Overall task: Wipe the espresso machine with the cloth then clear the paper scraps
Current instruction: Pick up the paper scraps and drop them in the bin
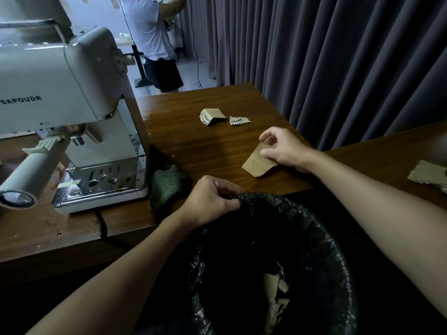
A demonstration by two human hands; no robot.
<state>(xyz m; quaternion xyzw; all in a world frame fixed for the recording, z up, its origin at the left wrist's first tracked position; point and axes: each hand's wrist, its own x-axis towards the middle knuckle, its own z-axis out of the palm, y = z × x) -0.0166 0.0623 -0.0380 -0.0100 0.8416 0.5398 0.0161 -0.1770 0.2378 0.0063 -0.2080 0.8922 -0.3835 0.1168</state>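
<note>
My right hand [284,148] pinches a flat brown paper scrap [257,164] lying near the table's front edge. Two more scraps lie farther back: a folded brown one [212,116] and a small crumpled one [239,120]. My left hand [212,199] grips the rim of a bin lined with a black bag [314,226], held just below the table edge; several paper scraps [275,291] lie inside it. A green cloth [167,183] sits on the table beside the white espresso machine [72,93] at the left.
The wooden table [205,146] carries the machine, whose portafilter handle [31,170] sticks out toward me. Another paper piece [428,175] lies on a second table at the right. Grey curtains hang behind. A person stands at the back.
</note>
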